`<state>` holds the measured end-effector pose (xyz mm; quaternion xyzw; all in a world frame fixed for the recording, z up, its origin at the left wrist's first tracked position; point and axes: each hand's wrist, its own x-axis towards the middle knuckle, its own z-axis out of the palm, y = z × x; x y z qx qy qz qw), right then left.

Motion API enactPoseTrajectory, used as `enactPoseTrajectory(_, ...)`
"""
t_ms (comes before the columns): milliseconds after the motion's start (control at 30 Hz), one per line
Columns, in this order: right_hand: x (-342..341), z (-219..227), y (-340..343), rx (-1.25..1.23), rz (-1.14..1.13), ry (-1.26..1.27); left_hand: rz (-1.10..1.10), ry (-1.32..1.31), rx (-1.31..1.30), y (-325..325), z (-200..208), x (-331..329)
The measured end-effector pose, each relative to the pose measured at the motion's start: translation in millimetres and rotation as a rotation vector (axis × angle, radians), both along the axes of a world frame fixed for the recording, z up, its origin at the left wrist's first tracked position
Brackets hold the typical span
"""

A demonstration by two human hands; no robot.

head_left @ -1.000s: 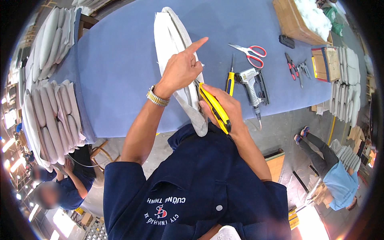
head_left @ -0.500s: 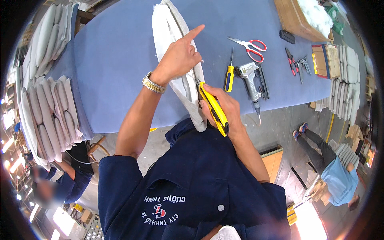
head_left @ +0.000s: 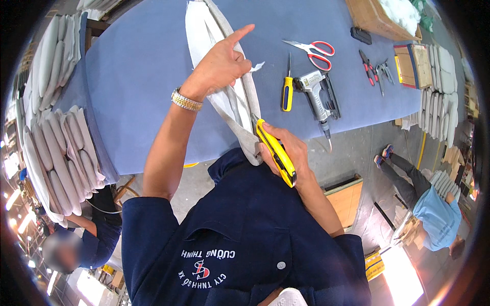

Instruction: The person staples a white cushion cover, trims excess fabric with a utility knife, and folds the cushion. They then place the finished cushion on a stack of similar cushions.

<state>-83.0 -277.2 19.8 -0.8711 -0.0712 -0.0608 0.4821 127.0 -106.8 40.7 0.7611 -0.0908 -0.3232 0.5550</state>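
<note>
A long, narrow padded panel [head_left: 204, 38], covered in white and grey fabric, lies from the table down to my waist. My left hand [head_left: 222, 65] is over its middle, index finger stretched out and the other fingers curled onto the fabric. A small white shred [head_left: 258, 66] sticks out beside those fingers. My right hand [head_left: 292, 151] grips a yellow utility knife [head_left: 276, 151], its blade end against the panel's right edge near my waist. What the curled left fingers pinch is partly hidden.
Right of the panel lie a yellow-handled screwdriver [head_left: 287, 92], red-and-white scissors [head_left: 315, 53], an air staple gun [head_left: 317, 94] and pliers [head_left: 368, 70]. Padded pieces are stacked at left [head_left: 61, 158] and right [head_left: 443, 71]. Two people are nearby, one wearing a light-blue shirt [head_left: 434, 217].
The view has shifted slightly, so the tools appear further left. A white shred now shows beside my left hand. The knife stays in my right hand at the panel's edge.
</note>
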Motion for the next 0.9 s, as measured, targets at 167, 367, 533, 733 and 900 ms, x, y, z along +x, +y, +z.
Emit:
enactPoseTrajectory(167, -15.9, 4.2, -3.0, 0.007, 0.021, 0.078, -0.006, 0.018, -0.034, 3.3, -1.8, 3.8)
enactPoseTrajectory(367, -20.9, 4.7, -1.4, 0.052, 0.041, 0.019, 0.112, 0.157, -0.203, 9.3, -9.0, 3.8)
enactPoseTrajectory(533, -18.3, 7.6, 6.5, 0.091, 0.072, 0.057, 0.241, -0.715, 0.176, 0.1, -6.0, -50.4)
enactPoseTrajectory(733, -13.9, 9.5, 9.1, 0.139, 0.072, 0.031, 0.107, -0.721, 0.155, 20.9, -10.9, -153.8)
enactPoseTrajectory(900, -21.3, 15.1, 6.1, 0.138, 0.064, 0.081, -0.016, -0.741, 0.144, 51.4, -23.9, -198.5)
